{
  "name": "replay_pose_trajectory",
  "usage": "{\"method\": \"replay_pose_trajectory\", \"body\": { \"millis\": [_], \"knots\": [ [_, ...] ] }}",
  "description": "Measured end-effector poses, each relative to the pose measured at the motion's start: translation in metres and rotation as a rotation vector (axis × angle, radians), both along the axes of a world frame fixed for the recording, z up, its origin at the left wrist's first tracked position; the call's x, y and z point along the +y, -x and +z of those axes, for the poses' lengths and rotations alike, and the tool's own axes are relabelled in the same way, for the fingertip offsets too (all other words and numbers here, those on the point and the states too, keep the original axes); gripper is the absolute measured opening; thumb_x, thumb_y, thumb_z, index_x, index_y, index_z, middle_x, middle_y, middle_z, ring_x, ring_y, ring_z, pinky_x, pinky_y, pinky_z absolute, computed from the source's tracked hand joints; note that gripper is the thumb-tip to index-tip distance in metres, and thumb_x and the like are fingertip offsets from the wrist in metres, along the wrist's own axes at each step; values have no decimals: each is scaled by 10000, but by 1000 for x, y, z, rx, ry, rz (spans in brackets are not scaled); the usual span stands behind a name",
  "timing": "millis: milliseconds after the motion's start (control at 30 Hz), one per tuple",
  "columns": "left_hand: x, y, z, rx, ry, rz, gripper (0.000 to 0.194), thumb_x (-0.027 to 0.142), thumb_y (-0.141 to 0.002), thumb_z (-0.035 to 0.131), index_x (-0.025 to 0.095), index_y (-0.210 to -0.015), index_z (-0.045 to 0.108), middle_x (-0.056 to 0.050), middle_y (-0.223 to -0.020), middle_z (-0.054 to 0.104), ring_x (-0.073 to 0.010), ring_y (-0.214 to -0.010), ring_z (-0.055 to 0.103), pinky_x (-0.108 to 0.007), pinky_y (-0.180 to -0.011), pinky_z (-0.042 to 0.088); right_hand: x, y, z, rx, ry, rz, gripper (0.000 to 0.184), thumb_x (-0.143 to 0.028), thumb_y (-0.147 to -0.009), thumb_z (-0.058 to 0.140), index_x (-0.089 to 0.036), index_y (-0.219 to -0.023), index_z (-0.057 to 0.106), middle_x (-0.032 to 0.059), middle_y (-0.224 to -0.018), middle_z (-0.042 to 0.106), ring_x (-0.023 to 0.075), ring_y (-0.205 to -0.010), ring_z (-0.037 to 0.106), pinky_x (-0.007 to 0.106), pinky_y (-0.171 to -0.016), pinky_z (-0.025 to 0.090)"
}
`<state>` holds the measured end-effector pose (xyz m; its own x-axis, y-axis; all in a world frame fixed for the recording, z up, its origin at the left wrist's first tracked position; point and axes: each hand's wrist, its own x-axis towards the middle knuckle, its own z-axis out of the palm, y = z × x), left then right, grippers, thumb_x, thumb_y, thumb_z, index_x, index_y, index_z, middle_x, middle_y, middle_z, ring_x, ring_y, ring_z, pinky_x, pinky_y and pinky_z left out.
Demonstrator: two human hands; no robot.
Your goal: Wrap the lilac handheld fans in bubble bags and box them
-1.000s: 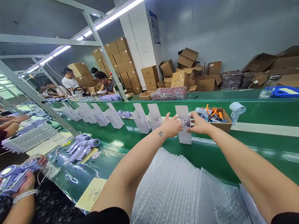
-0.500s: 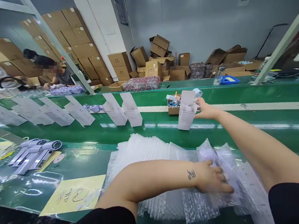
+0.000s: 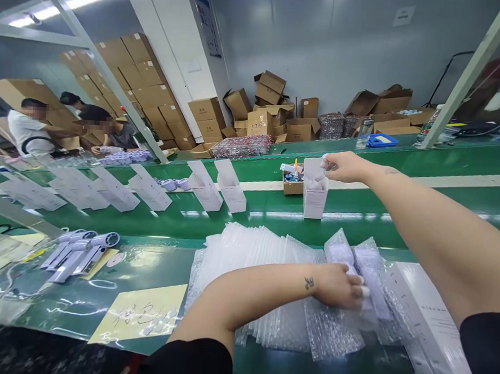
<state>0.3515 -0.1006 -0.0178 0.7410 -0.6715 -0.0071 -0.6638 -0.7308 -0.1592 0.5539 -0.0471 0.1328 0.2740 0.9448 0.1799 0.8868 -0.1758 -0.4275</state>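
My left hand [image 3: 341,287] lies over a bubble-wrapped lilac item [image 3: 339,250], fingers spread and slightly bent, with white tips. A second wrapped lilac item [image 3: 371,266] is just beyond its fingertips. To its left lies a fanned stack of bubble-wrap bags [image 3: 263,250]. My right hand [image 3: 338,166] is closed in a pinch at the upper right edge of an upright open white box [image 3: 315,203]; what the fingertips hold is too small to make out. Clear wrap [image 3: 317,184] shows in the box opening.
Several open white boxes [image 3: 233,198] stand along the green conveyor at left. A small carton of parts [image 3: 293,187] sits behind the upright box. Lilac hair-dryer-like devices [image 3: 79,250], a yellow paper [image 3: 138,313] and closed white boxes [image 3: 432,316] lie on the bench. Two co-workers are at far left.
My right hand has risen slightly at the box, and the pale blue round piece near it no longer shows. My left hand has shifted left over the wrapped items. The view has tilted upward.
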Motion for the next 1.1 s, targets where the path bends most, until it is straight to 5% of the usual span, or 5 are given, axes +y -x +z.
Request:
{"method": "replay_pose_trajectory", "body": {
  "millis": [267, 433, 833, 1000, 1100],
  "knots": [
    [103, 18, 76, -377, 1230, 793, 177, 303, -861, 475, 171, -891, 588, -27, -884, 644, -151, -835, 589, -278, -756, 463, -31, 13, 30, 488, 138, 255, 499, -377, -688, 692, -212, -1134, 544, 116, -1166, 605, 253, -1008, 603, 366, -788, 518],
    [141, 55, 110, -586, 1948, 640, 287, 322, -792, 571, 149, -1019, 546, -63, -1000, 630, -165, -911, 604, -301, -826, 476, -4, 57, -9, 645, 282, 516, 851, -301, -529, 814, -257, -1298, 452, 59, -1155, 599, 285, -1084, 558, 360, -858, 498],
    [227, 174, 147, -697, 1639, 1202, 355, 328, -612, 740, 150, -890, 610, -47, -819, 651, -173, -729, 612, -296, -647, 497, 128, 151, -63, 559, 61, 554, 877, -418, -585, 788, -283, -1339, 361, 101, -1242, 510, 295, -1100, 539, 422, -889, 469],
    [278, 181, 141, -979, 1724, 1129, 412, 286, -573, 749, 176, -926, 567, -22, -852, 640, -158, -761, 619, -288, -671, 513, 196, 144, -97, 500, -86, 409, 1042, -392, -499, 823, -297, -1378, 272, 145, -1496, 105, 355, -1374, 148, 534, -1083, 190],
    [298, 162, 129, -1048, 1681, 1210, 389, 312, -663, 672, 188, -998, 519, -40, -947, 633, -165, -822, 624, -297, -685, 522, 224, 154, -116, 498, -152, 435, 924, -295, -508, 811, -259, -1306, 347, 125, -1458, 259, 310, -1368, 198, 468, -1105, 179]
  ]
}}
